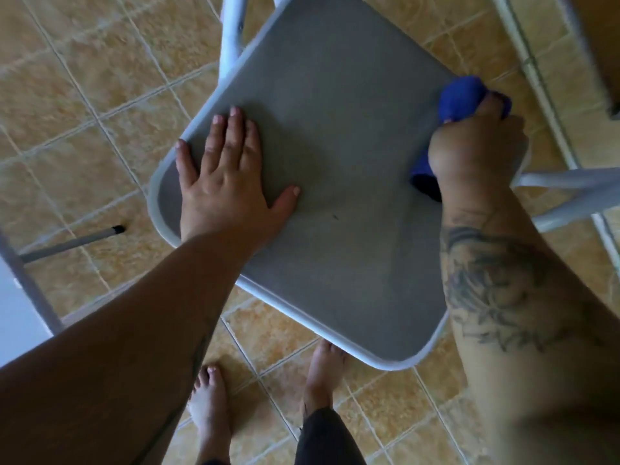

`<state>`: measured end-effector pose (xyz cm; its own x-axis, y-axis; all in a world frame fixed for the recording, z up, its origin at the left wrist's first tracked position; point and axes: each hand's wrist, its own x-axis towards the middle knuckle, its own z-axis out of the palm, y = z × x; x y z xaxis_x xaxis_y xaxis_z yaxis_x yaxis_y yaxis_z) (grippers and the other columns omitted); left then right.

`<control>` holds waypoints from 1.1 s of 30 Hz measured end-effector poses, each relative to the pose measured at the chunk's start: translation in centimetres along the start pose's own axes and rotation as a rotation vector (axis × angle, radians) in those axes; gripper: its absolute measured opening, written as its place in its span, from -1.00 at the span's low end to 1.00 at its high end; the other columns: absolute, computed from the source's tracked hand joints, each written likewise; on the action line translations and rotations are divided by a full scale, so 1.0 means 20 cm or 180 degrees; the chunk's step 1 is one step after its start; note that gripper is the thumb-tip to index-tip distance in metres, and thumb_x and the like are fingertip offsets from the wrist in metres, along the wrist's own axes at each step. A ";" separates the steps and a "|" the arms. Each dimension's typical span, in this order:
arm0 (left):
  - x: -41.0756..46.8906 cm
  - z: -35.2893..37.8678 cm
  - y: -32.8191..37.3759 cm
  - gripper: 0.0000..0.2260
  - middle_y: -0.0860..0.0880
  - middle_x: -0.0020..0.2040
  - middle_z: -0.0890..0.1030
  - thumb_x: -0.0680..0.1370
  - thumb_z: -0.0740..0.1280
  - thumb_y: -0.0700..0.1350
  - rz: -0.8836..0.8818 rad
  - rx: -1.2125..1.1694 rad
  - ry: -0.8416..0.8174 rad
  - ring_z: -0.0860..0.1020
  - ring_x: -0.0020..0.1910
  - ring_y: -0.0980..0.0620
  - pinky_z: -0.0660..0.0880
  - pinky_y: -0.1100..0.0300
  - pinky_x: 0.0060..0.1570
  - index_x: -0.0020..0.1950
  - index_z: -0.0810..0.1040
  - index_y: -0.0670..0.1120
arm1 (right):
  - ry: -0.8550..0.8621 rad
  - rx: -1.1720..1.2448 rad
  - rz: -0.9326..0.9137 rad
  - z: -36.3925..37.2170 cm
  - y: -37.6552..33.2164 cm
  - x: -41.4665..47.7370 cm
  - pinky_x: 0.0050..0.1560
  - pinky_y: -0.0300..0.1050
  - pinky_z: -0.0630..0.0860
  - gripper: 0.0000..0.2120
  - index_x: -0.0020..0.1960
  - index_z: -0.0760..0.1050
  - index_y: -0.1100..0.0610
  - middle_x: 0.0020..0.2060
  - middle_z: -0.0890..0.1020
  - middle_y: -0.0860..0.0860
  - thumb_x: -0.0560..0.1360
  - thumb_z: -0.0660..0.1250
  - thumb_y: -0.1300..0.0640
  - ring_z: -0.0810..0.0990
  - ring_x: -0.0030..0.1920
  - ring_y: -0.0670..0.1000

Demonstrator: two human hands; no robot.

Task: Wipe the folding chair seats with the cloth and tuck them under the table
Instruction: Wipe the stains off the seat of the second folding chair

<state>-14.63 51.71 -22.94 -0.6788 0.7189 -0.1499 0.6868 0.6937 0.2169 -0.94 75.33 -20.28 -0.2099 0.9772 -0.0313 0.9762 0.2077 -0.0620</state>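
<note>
Right hand bunched round the cloth at the seat's edge!

The right hand (pixel 476 146) is fisted tight on the blue cloth (pixel 464 95), pressing it at the right edge of the grey chair seat (pixel 335 129); the left hand (pixel 228 176) lies flat, fingers spread, on the seat's left side, above the tiled floor (pixel 84 95).

Left hand (pixel 228 182): flat on seat (pixel 335 162) (left part)
Cloth (pixel 466 99): under right hand (pixel 476 146), at seat's right edge
</note>
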 end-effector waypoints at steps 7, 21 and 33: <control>-0.14 -0.08 -0.31 -0.55 -0.01 0.48 0.37 0.60 0.09 0.01 -0.1032 -0.1106 0.0856 0.26 0.49 -0.01 0.14 -0.10 0.47 0.49 0.33 -0.02 | -0.0411 0.0218 -0.2203 0.05 -0.68 -0.33 0.24 0.07 0.35 -0.43 0.46 0.27 -0.03 0.32 0.40 0.15 0.46 0.26 -0.02 0.40 0.28 0.25; -0.21 -0.05 -0.19 -0.50 0.03 0.60 0.05 0.60 0.09 0.05 -0.0608 -0.0462 -0.0066 -0.02 0.57 -0.08 -0.03 -0.15 0.49 0.54 0.13 0.07 | -0.0443 0.0320 -0.1059 -0.04 0.31 -0.56 0.19 0.17 0.39 -0.40 0.46 0.30 0.08 0.25 0.44 0.30 0.44 0.32 0.07 0.43 0.21 0.36; -0.27 0.03 -0.19 -0.48 0.01 0.59 0.09 0.58 0.05 0.10 -0.0535 -0.0191 0.0194 0.04 0.56 -0.10 0.06 -0.16 0.46 0.54 0.15 0.05 | -0.1218 0.0189 -0.3087 -0.12 0.37 -1.13 -0.02 0.12 0.46 -0.37 0.42 0.35 -0.09 0.23 0.49 0.06 0.34 0.28 0.08 0.50 0.04 0.20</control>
<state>-13.52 45.25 -23.47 -0.7985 0.5877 -0.1306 0.5469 0.7987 0.2510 11.20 54.93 -17.68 -0.9155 0.3110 -0.2552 0.3775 0.8832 -0.2781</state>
